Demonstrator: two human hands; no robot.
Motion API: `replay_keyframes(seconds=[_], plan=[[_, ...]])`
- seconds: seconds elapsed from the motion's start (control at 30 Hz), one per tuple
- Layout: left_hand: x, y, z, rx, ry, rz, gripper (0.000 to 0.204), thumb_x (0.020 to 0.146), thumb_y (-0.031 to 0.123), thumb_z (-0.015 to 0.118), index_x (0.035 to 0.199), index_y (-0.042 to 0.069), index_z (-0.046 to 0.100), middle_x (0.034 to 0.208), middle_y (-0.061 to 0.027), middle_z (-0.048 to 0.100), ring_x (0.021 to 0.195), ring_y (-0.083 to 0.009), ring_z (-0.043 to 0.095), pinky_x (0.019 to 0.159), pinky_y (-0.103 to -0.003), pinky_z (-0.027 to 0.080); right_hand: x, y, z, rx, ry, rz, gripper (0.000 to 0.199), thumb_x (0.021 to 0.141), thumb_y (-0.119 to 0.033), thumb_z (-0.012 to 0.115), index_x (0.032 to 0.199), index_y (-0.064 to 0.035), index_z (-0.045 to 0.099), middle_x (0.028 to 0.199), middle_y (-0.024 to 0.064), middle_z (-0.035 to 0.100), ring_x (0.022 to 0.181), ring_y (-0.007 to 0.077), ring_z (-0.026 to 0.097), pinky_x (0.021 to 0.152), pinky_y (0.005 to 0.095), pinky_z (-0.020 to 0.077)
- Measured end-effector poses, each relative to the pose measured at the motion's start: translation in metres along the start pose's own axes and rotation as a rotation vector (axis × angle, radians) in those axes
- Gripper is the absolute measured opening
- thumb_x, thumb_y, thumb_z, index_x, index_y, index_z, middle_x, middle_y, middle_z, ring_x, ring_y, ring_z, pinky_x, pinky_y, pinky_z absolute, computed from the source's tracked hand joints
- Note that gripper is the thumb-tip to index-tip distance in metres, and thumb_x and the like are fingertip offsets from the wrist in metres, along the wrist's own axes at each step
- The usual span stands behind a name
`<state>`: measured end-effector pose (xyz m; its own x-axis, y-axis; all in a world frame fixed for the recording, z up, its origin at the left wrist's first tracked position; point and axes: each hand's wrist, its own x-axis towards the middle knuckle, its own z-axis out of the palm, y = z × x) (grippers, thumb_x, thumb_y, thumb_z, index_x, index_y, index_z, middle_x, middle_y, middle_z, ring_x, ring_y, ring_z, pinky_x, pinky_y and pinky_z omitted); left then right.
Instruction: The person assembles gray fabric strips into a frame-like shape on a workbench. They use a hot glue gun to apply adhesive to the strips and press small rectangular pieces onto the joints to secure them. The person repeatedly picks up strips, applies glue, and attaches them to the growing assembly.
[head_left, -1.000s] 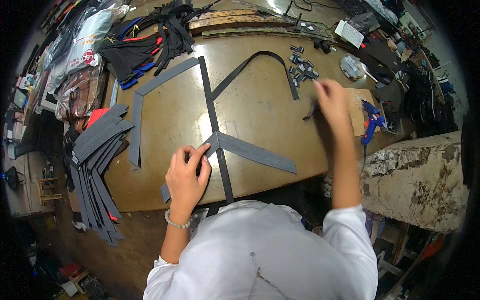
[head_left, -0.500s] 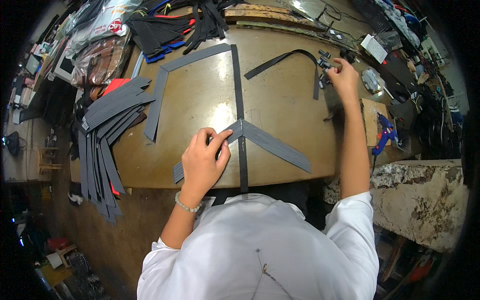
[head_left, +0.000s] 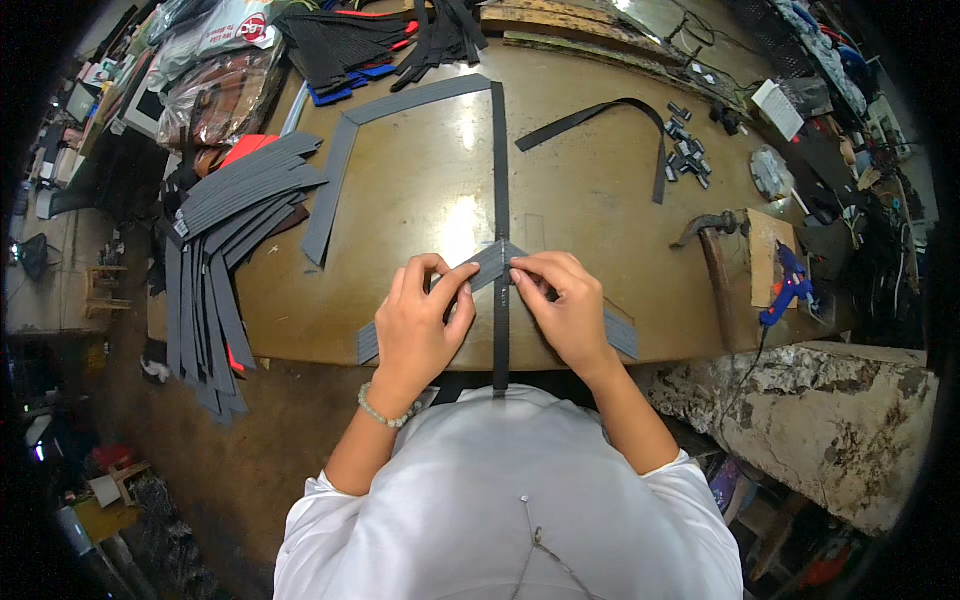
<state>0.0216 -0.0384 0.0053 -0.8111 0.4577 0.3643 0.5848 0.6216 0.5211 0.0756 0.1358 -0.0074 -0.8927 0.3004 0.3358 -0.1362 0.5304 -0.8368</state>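
Nearest, the left hand [head_left: 425, 315] has one bent grey strip [head_left: 490, 267] in its grip beside the corner; the right hand [head_left: 562, 308] touches that corner, its own grip too hidden to tell. The corner, crossing one straight black strap [head_left: 501, 335] on the tabletop [head_left: 420, 200], looks only partly finished. Leftward lies a pile of grey strips [head_left: 250, 180], too overlapped to count and seemingly untouched. Rightward: one glue gun [head_left: 790, 284], one hammer [head_left: 716, 265]. Farther off: a second bent grey strip [head_left: 335, 180], already bent, one curved black strap [head_left: 575, 120], roughly ten loose clips [head_left: 686, 148].
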Motion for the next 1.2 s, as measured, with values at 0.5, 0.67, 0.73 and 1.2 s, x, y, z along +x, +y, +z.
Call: replay_keyframes(seconds=[0.5,0.67,0.73,1.2], plan=[[0.000,0.009,-0.025,-0.109,-0.365,0.228,0.070,0.055,0.021,0.086,0.121,0.027,0.065,0.113,-0.0002,0.053,0.090,-0.0241,0.054,0.072,-0.034,0.051,0.014,0.002,-0.001,-0.021,-0.083,0.197,0.017,0.085,-0.006,0.070,0.100,0.0009,0.068,0.087,0.0133,0.061,0.072,0.0218,0.061,0.065,0.0326,0.0508],[0.011,-0.001,-0.012,-0.237,-0.348,0.154,0.058,0.061,0.012,0.083,0.116,0.014,0.064,0.105,-0.0059,0.060,0.091,-0.0244,0.060,0.073,-0.034,0.052,0.016,0.001,-0.001,-0.031,-0.088,0.193,0.015,0.084,-0.006,0.071,0.097,0.0012,0.066,0.085,0.0141,0.062,0.071,0.0222,0.062,0.065,0.0327,0.0512],[0.017,-0.005,-0.004,-0.334,-0.319,0.042,0.047,0.065,0.006,0.081,0.110,0.009,0.065,0.099,-0.0077,0.064,0.087,-0.0236,0.063,0.072,-0.032,0.053,0.016,0.001,-0.001,-0.035,-0.078,0.188,0.014,0.084,-0.006,0.071,0.095,0.0014,0.066,0.085,0.0144,0.062,0.070,0.0223,0.062,0.065,0.0327,0.0514],[0.041,-0.007,0.017,-0.434,-0.202,-0.093,0.024,0.072,0.010,0.083,0.092,0.003,0.072,0.077,-0.0072,0.065,0.068,-0.0162,0.058,0.064,-0.028,0.048,0.022,0.009,-0.010,0.021,-0.150,0.020,0.020,0.086,-0.003,0.065,0.106,0.0010,0.063,0.090,0.0156,0.061,0.077,0.0243,0.063,0.071,0.0335,0.0517]])
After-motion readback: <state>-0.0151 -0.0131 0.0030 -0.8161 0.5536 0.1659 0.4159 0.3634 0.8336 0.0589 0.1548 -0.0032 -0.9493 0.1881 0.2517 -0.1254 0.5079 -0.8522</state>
